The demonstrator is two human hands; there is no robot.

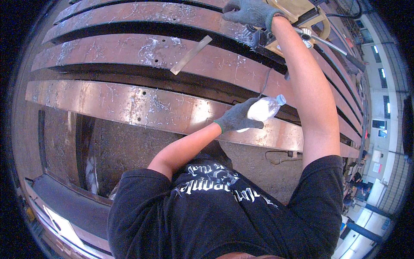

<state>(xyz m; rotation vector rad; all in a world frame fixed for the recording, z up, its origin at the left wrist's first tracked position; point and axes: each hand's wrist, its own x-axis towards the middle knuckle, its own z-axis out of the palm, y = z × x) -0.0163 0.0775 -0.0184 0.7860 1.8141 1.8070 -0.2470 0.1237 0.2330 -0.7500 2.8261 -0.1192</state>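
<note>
A clear plastic bottle with a light blue cap and whitish contents is gripped in my left hand, which wears a grey knit glove. It tilts, cap end up and to the right, over the nearest steel beam. My right hand, also gloved in grey, reaches far forward beside a beige machine standing on the beams. Its fingers point left and look apart, with nothing seen in them. Whether that hand touches the machine is hard to tell. A lever handle sticks out from the machine's right side.
Several long rust-brown beams lie side by side with dark gaps between them. Metal shavings and small drilled holes dot their tops. A flat metal strip rests across the second beam. A thin cable hangs near the bottle. People are far right.
</note>
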